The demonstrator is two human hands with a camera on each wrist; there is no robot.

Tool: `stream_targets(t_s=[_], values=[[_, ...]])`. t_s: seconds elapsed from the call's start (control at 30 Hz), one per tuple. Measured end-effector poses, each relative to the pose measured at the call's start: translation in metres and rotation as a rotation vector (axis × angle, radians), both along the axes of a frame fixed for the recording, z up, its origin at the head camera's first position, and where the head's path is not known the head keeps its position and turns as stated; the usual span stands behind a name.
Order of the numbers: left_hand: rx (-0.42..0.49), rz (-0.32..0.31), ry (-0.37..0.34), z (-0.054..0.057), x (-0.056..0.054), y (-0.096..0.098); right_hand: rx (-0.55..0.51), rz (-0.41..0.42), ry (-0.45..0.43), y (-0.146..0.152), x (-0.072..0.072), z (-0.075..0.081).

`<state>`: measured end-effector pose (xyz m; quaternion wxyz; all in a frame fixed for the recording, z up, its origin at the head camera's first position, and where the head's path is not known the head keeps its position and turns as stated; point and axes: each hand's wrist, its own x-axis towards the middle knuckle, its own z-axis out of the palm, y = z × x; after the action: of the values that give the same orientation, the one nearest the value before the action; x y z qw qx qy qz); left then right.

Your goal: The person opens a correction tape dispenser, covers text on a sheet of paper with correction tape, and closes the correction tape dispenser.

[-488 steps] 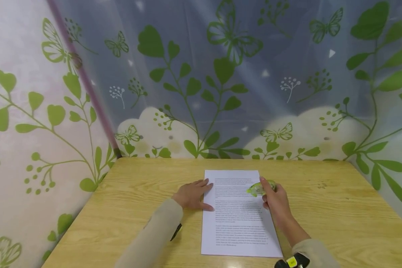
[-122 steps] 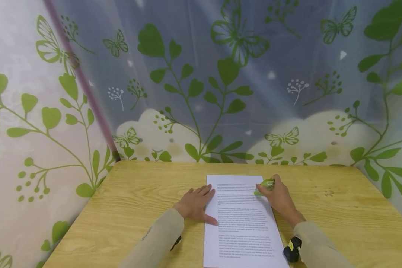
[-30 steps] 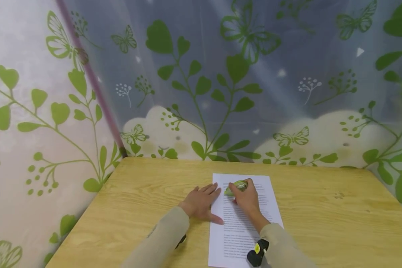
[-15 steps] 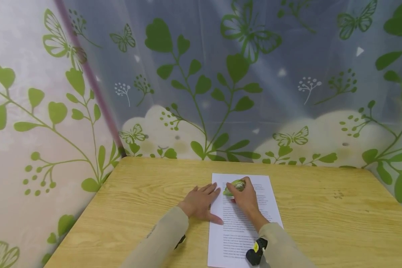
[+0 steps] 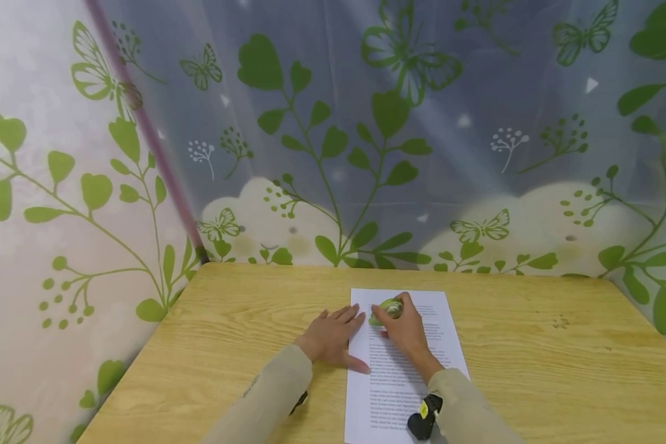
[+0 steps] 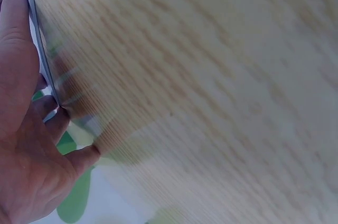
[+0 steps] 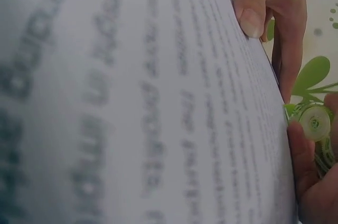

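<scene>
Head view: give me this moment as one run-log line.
left hand: flat at left edge of paper | right hand: holds green tape dispenser at upper text | paper: on table

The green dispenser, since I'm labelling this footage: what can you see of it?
The green dispenser looks like partly see-through plastic, rounded, with a pale round spool visible. Pinched by the right hand, it sits over the upper left of the printed paper, narrow end toward the sheet's left edge. Fingers hide part of it; I can't tell whether its tip touches the page.
</scene>
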<state>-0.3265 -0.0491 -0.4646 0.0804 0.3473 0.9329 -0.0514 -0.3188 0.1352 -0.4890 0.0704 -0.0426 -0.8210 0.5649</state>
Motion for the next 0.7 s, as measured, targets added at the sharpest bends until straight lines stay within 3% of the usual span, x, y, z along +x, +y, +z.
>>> stream_targets(t_s=[0.53,0.7], values=[[0.014,0.016,0.001,-0.0007,-0.0002,0.0013,0.172,0.023,0.024,-0.0041,-0.0039,0.0099],[0.007,0.015,-0.007,-0.0002,0.0008,0.0017,0.158,0.014,-0.003,-0.0024,-0.0024,0.009]])
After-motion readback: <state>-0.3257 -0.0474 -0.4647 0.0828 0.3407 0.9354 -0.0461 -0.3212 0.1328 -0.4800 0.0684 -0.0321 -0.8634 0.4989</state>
